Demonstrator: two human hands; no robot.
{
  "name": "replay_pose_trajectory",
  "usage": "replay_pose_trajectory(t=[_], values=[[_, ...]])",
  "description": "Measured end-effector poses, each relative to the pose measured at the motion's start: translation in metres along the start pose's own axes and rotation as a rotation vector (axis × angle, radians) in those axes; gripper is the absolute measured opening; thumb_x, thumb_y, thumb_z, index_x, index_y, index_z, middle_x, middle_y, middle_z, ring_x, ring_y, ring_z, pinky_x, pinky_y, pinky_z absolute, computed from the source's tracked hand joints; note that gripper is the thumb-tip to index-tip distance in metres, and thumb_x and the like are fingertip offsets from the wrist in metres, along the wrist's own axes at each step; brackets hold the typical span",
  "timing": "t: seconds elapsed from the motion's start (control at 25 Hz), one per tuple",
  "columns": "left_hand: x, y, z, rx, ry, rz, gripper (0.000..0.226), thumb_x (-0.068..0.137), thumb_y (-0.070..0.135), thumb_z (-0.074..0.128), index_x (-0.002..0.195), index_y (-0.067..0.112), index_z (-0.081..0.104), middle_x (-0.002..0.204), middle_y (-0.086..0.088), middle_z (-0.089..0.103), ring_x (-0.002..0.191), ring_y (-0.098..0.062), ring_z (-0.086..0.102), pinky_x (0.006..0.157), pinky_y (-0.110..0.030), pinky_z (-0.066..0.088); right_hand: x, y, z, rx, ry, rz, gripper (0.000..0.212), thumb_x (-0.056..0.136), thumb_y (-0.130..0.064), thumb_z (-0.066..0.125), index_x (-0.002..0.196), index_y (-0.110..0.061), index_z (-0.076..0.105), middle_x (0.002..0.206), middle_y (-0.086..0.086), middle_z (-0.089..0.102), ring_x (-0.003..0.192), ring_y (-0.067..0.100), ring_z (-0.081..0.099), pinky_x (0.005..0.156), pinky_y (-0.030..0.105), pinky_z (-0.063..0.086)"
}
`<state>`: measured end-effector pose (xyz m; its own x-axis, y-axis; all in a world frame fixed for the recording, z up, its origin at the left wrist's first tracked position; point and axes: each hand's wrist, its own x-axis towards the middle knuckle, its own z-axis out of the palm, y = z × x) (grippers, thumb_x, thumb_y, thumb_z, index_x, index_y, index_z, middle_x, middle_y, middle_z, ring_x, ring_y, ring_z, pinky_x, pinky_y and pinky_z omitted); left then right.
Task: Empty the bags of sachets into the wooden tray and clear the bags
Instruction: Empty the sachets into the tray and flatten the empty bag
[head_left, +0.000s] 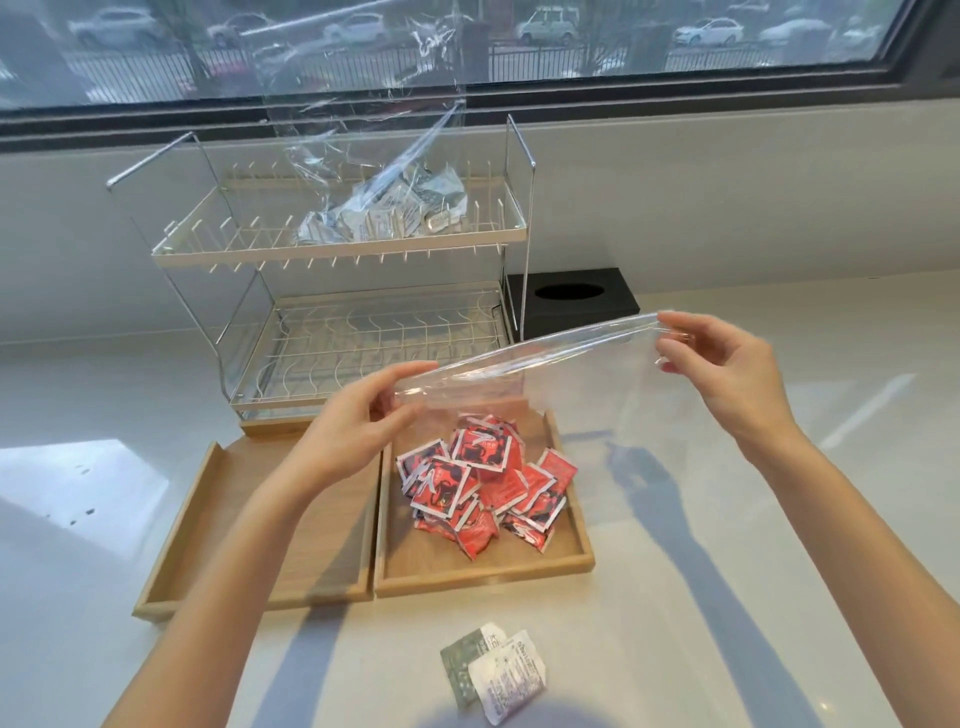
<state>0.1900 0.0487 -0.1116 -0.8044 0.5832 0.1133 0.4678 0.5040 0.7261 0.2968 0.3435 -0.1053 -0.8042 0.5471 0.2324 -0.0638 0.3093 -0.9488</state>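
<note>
Right wooden tray (571, 558): pile of red sachets (485, 486); left wooden tray (176, 525) bare. Left hand (358, 421) and right hand (727, 364) each pinch the clear plastic bag (571, 395), stretched above. Far rack (337, 244) holds a second bag of pale sachets (384, 208).

Both arms extended forward; left hand (358, 415) and right hand (727, 364) raised, fingers pinched, well apart.

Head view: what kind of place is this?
Probably a kitchen or pantry counter by a street-facing window. Clues: a two-tier dish rack on the white counter, a black tissue box beside it, and parked cars through the window.
</note>
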Motion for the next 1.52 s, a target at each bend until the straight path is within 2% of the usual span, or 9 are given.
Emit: replay_pose_trajectory(t=[0.2, 0.32, 0.52, 0.76, 0.88, 0.96, 1.16, 1.28, 1.52], values=[[0.037, 0.039, 0.014, -0.002, -0.021, 0.023, 0.018, 0.088, 0.038, 0.045, 0.098, 0.039, 0.06, 0.055, 0.002, 0.062, 0.052, -0.009, 0.053, 0.057, -0.017, 0.042, 0.031, -0.004, -0.048, -0.2, 0.175, -0.071, 0.004, 0.084, -0.029, 0.062, 0.084, -0.026, 0.064, 0.081, -0.02, 0.05, 0.068, -0.013, 0.052, 0.068, 0.007, 0.043], [0.064, 0.06, 0.029, -0.081, -0.071, -0.048, 0.024, 0.088, 0.042, 0.041, 0.082, 0.039, 0.064, 0.037, 0.006, 0.028, 0.034, -0.006, 0.027, 0.043, -0.006, 0.029, 0.056, -0.004, -0.067, -0.233, 0.193, -0.077, 0.011, 0.086, -0.03, 0.059, 0.075, -0.032, 0.057, 0.086, -0.018, 0.048, 0.071, -0.019, 0.05, 0.065, 0.003, 0.038], [0.114, 0.06, 0.074, -0.303, -0.087, -0.319, 0.04, 0.088, 0.046, 0.044, 0.06, 0.022, 0.061, 0.042, 0.007, 0.03, 0.034, -0.003, 0.028, 0.06, -0.018, 0.037, 0.106, 0.043, -0.078, -0.069, 0.151, 0.066, 0.013, 0.087, -0.018, 0.057, 0.08, -0.027, 0.051, 0.049, -0.018, 0.063, 0.048, -0.004, 0.055, 0.056, 0.01, 0.046], [0.168, 0.036, 0.134, -0.43, 0.047, -0.471, 0.026, 0.093, 0.03, 0.043, 0.102, 0.01, 0.056, 0.05, 0.005, 0.056, 0.029, 0.0, 0.042, 0.037, -0.012, 0.035, 0.155, 0.13, -0.07, -0.235, 0.227, 0.181, 0.01, 0.088, -0.021, 0.053, 0.09, -0.022, 0.043, 0.075, 0.009, 0.06, 0.049, -0.007, 0.055, 0.069, 0.034, 0.045], [0.184, 0.025, 0.162, -0.446, 0.059, -0.49, 0.04, 0.093, 0.021, 0.041, 0.131, 0.01, 0.034, 0.074, 0.002, 0.061, 0.048, -0.003, 0.057, 0.044, -0.012, 0.043, 0.174, 0.169, -0.057, -0.273, 0.197, 0.265, 0.008, 0.088, -0.02, 0.052, 0.085, -0.022, 0.045, 0.086, 0.019, 0.063, 0.077, 0.024, 0.062, 0.076, 0.037, 0.045], [0.189, 0.017, 0.177, -0.422, 0.042, -0.49, 0.059, 0.093, 0.018, 0.042, 0.142, 0.01, 0.012, 0.093, 0.002, 0.064, 0.074, -0.012, 0.065, 0.067, -0.022, 0.052, 0.183, 0.187, -0.048, -0.288, 0.178, 0.324, 0.004, 0.089, -0.019, 0.05, 0.092, -0.018, 0.049, 0.096, 0.025, 0.064, 0.084, 0.032, 0.06, 0.076, 0.033, 0.042], [0.193, 0.001, 0.212, 0.154, -0.235, -0.295, 0.072, 0.091, 0.033, 0.045, 0.145, 0.016, 0.001, 0.151, -0.012, 0.026, 0.137, -0.026, 0.029, 0.108, -0.034, 0.026, 0.18, 0.213, -0.026, -0.709, -0.143, 0.249, 0.045, 0.09, -0.031, 0.049, 0.129, -0.011, 0.046, 0.144, 0.02, 0.033, 0.134, 0.032, 0.031, 0.107, 0.038, 0.025], [0.187, -0.008, 0.235, 0.547, -0.453, -0.207, 0.061, 0.09, 0.043, 0.04, 0.143, 0.023, 0.016, 0.154, -0.013, 0.013, 0.143, -0.03, 0.007, 0.114, -0.045, 0.007, 0.156, 0.216, -0.011, -0.922, -0.351, 0.043, 0.065, 0.084, -0.05, 0.038, 0.142, -0.02, 0.028, 0.157, 0.008, 0.007, 0.145, 0.024, 0.002, 0.115, 0.043, 0.002], [0.184, -0.009, 0.24, 0.622, -0.476, -0.203, 0.057, 0.091, 0.042, 0.037, 0.141, 0.021, 0.019, 0.154, -0.013, 0.01, 0.142, -0.034, 0.004, 0.113, -0.047, 0.006, 0.133, 0.223, 0.007, -0.986, -0.587, 0.095, 0.067, 0.09, -0.047, 0.039, 0.146, -0.025, 0.01, 0.158, 0.0, -0.003, 0.145, 0.017, -0.01, 0.116, 0.042, -0.009]])
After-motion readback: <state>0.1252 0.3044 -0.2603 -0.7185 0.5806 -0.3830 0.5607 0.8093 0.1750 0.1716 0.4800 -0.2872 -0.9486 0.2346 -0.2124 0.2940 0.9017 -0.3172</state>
